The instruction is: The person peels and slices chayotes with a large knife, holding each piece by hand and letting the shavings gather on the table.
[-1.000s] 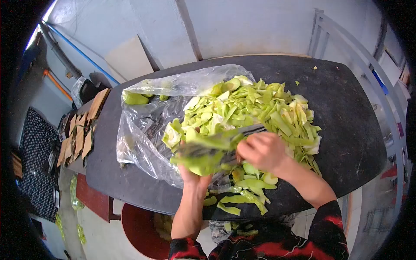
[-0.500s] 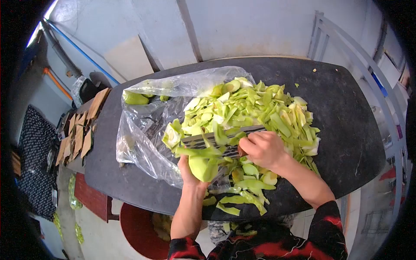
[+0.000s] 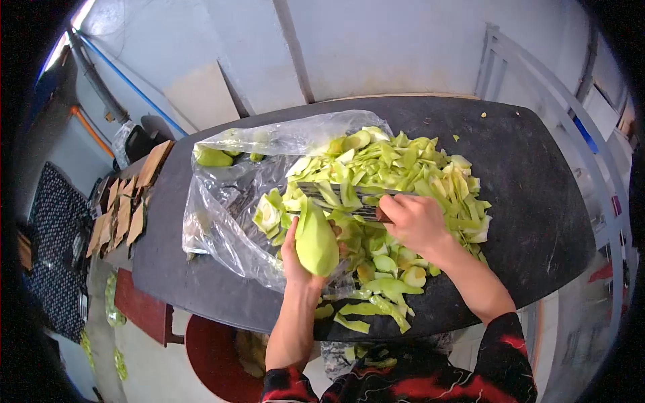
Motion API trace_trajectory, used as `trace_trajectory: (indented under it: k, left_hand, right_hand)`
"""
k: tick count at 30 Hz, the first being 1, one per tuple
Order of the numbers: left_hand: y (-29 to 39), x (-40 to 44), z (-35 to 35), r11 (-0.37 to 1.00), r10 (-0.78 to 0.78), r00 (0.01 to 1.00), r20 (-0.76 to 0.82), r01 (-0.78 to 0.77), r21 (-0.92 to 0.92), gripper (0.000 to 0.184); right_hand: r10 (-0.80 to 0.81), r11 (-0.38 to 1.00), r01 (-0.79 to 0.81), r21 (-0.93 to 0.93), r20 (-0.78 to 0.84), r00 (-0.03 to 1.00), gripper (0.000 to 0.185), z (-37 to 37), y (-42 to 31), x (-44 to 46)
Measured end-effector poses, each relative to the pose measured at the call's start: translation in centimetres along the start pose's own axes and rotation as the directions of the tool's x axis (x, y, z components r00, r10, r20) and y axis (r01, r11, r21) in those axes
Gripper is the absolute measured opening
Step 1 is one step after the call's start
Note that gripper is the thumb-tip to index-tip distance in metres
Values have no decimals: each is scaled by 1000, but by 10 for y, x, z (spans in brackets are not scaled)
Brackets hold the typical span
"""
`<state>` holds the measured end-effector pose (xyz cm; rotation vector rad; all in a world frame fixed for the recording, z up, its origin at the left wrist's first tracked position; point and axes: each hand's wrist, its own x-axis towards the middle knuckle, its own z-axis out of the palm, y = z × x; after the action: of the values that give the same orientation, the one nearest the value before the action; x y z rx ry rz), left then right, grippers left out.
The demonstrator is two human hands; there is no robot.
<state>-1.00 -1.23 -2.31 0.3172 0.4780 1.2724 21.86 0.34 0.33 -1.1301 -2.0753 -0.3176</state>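
My left hand (image 3: 291, 260) is wrapped around a smooth, pale green oval fruit (image 3: 319, 250), its exact kind unclear, held over the near edge of the pile. A strip of peel hangs on the fruit's upper left side. Gripped in my right hand (image 3: 420, 227) is a cleaver (image 3: 369, 200), its broad blade pointing left, just above and apart from the fruit. Bits of peel cling to the blade. Beneath both hands spreads a large heap of green peelings (image 3: 390, 161), with loose strips (image 3: 366, 309) near the table's front edge.
A clear plastic bag (image 3: 228, 228) lies open on the left of the dark table (image 3: 531, 221), with several whole green fruits (image 3: 213, 157) at its far end. Below the table stands a red bucket (image 3: 208, 356). Flattened cardboard (image 3: 124, 211) lies left, and a metal rail (image 3: 537, 64) stands right.
The cleaver has lifted off the fruit and moved slightly up and right. In my left hand the fruit has turned more upright, and the peel strip now lies along its left side.
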Motion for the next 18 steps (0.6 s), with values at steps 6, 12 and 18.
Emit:
trace_trajectory:
  k: [6, 12, 18]
  left_hand:
    - [0, 6, 0, 998, 66, 989, -133, -64, 20, 36]
    - [8, 9, 16, 997, 59, 963, -261, -46, 57, 33]
    - [30, 20, 16, 978, 210, 967, -146, -210, 16, 39]
  right_hand:
    - [150, 924, -123, 362, -48, 987, 20, -46, -23, 9]
    - [398, 857, -450, 251, 233, 887, 13, -48, -17, 15]
    - [367, 780, -416, 468, 196, 909, 19, -56, -40, 3]
